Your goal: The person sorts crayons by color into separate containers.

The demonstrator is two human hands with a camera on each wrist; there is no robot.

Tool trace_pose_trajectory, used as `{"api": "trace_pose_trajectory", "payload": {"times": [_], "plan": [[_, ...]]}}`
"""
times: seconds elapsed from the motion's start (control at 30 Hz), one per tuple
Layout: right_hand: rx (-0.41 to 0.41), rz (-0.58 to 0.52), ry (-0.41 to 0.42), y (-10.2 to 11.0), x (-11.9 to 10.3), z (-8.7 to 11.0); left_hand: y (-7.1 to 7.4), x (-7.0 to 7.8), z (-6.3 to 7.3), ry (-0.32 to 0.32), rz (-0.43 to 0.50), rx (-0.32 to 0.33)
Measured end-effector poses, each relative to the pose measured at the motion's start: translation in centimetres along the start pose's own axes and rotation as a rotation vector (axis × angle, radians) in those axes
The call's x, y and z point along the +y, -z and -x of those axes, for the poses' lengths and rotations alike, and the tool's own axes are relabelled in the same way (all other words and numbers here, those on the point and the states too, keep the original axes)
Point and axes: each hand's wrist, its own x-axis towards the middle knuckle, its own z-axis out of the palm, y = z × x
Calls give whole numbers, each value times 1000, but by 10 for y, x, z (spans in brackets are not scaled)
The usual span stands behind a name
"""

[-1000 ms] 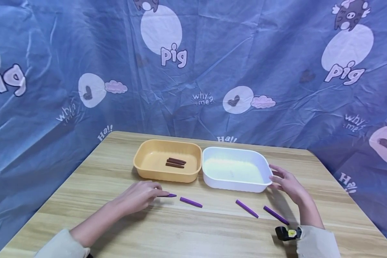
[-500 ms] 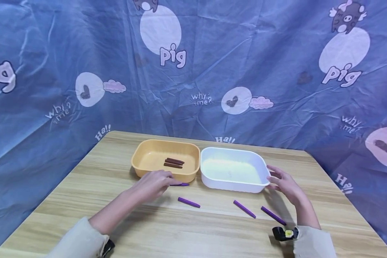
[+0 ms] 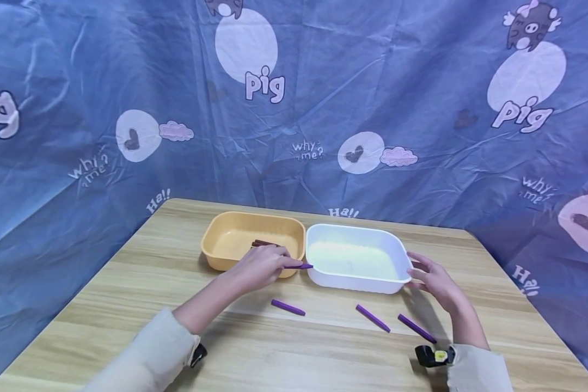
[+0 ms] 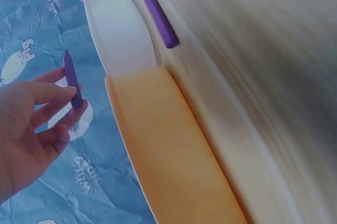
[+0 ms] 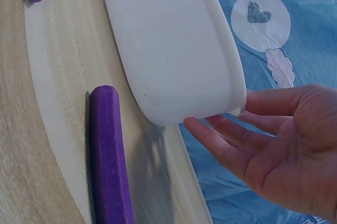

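Purple crayon in left grip

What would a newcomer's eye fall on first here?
Probably the blue pig-print curtain filling the background behind the table. Next, the orange tray and white tray side by side on it, with the left hand pinching a purple crayon near where they meet. Three loose purple crayons lie nearer the person.

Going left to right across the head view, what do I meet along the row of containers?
Orange container, white container, right hand. The left hand, holding a purple crayon, overlaps the first container, so its place is unclear.
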Motion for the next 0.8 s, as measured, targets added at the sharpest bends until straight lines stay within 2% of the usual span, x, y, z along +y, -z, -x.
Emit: {"api": "trace_pose_trajectory", "payload": {"times": [0.4,0.67,0.8], "plan": [[1,0,7,0,2,0,-8,6,-46,43,16,-74],[-5,-2,8,0,3,-1,-15,7,-73,69,-40,-110],[-3,1,13,1,3,0,-21,6,-86,93,-69,-151]]}}
